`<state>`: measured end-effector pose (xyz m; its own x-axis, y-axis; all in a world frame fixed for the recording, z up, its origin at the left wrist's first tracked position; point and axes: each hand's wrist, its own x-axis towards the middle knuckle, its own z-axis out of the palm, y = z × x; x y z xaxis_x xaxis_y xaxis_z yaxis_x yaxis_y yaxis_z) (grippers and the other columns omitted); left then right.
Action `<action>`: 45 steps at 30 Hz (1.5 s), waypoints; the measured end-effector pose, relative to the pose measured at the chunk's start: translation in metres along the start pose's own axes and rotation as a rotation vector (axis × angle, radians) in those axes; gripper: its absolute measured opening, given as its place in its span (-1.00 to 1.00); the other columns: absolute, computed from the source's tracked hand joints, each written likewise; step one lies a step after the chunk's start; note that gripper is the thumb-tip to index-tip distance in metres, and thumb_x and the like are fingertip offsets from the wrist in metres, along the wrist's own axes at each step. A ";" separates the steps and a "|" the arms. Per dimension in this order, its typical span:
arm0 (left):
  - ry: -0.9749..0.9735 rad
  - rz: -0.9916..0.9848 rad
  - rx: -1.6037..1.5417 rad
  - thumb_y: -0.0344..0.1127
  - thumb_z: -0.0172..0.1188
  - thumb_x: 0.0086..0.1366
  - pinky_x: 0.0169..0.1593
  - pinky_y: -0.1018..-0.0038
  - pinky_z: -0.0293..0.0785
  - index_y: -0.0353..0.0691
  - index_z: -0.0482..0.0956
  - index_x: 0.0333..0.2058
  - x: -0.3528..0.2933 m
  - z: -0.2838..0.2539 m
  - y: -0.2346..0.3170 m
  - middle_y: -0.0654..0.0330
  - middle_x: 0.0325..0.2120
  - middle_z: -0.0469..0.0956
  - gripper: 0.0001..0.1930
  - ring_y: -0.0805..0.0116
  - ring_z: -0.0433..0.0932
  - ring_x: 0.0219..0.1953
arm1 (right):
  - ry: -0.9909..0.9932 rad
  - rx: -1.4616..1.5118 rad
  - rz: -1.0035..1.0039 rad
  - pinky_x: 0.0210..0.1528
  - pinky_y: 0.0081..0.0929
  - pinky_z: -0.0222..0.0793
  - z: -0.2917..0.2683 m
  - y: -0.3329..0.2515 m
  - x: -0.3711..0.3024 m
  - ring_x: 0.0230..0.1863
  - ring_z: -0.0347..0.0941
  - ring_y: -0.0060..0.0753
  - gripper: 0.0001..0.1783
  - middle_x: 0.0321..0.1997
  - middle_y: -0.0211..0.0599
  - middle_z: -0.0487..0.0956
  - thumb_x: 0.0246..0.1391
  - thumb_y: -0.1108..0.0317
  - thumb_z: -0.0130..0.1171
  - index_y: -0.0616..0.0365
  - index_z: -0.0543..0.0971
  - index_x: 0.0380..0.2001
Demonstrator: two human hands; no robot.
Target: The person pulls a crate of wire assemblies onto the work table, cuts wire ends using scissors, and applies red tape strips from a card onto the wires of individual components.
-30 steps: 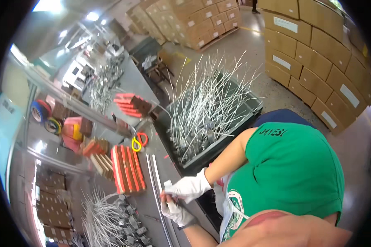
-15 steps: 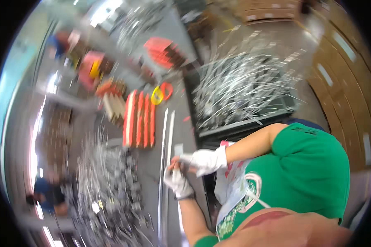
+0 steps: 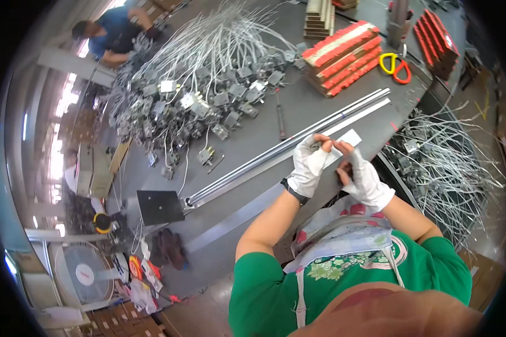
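The hands are close together over the worktop (image 3: 239, 147), in white gloves with bare fingertips. The left hand (image 3: 310, 164) and the right hand (image 3: 367, 180) both have bent fingers, but I can't tell if they pinch anything. A flat white piece (image 3: 351, 137) shows just past the fingertips, slanting away to the right, and the right hand looks nearer to it. Long shiny bars (image 3: 343, 115) slant the same way beyond the left hand. Past them sits a big heap of grey parts with pale wires (image 3: 230, 95).
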<state>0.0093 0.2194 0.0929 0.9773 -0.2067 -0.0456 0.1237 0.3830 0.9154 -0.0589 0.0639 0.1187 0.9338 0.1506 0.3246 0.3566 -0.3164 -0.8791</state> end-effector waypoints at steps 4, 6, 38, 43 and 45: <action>-0.062 -0.005 0.032 -0.30 0.25 0.29 -0.20 0.60 0.44 -0.30 0.58 -0.18 -0.011 -0.016 0.014 0.24 -0.35 0.58 -0.78 0.52 0.52 -0.33 | 0.030 0.034 0.004 -0.40 -0.58 0.40 -0.008 0.013 -0.004 -0.46 0.44 -0.52 -0.24 0.19 -0.12 0.48 -0.03 0.70 0.09 0.16 0.16 0.28; -0.037 0.056 0.110 -0.28 0.20 0.33 -0.23 0.55 0.47 -0.32 0.58 -0.17 -0.019 -0.025 0.038 0.22 -0.35 0.59 -0.78 0.49 0.53 -0.35 | 0.086 -0.064 -0.062 -0.39 -0.58 0.41 -0.018 0.017 -0.001 -0.43 0.46 -0.52 -0.25 0.14 -0.08 0.50 -0.01 0.69 0.07 0.16 0.16 0.28; 0.254 -0.441 2.446 0.62 -0.02 0.00 -0.02 0.28 0.50 -0.14 0.65 -0.08 0.286 -0.126 0.249 0.05 -0.08 0.62 -0.09 0.16 0.59 0.00 | 0.129 -0.268 -0.059 -0.55 -0.42 0.32 -0.008 0.030 0.035 -0.61 0.42 -0.29 -0.42 -0.46 -0.29 0.50 -0.26 0.69 0.22 0.07 0.50 -0.06; 0.390 -0.402 2.424 0.57 -0.14 0.12 -0.03 0.22 0.48 -0.12 0.67 -0.10 0.293 -0.126 0.237 0.04 -0.10 0.63 -0.14 0.11 0.59 0.01 | 0.091 -0.270 -0.113 -0.44 -0.34 0.39 -0.021 0.024 0.037 -0.47 0.47 -0.20 -0.41 -0.46 -0.35 0.51 -0.27 0.58 0.28 0.10 0.48 -0.04; 0.508 -0.389 2.444 0.49 -0.18 0.21 0.00 0.18 0.45 -0.14 0.67 -0.09 0.296 -0.118 0.219 0.02 -0.05 0.61 -0.20 0.11 0.57 0.04 | 0.032 -0.195 -0.102 -0.42 -0.37 0.40 -0.024 0.032 0.034 -0.45 0.48 -0.29 -0.35 -0.53 -0.49 0.48 -0.28 0.52 0.29 0.06 0.45 0.03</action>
<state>0.3460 0.3483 0.2324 0.9626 0.2669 0.0475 0.2543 -0.8283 -0.4993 -0.0150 0.0366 0.1103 0.8921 0.1626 0.4216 0.4452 -0.4762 -0.7583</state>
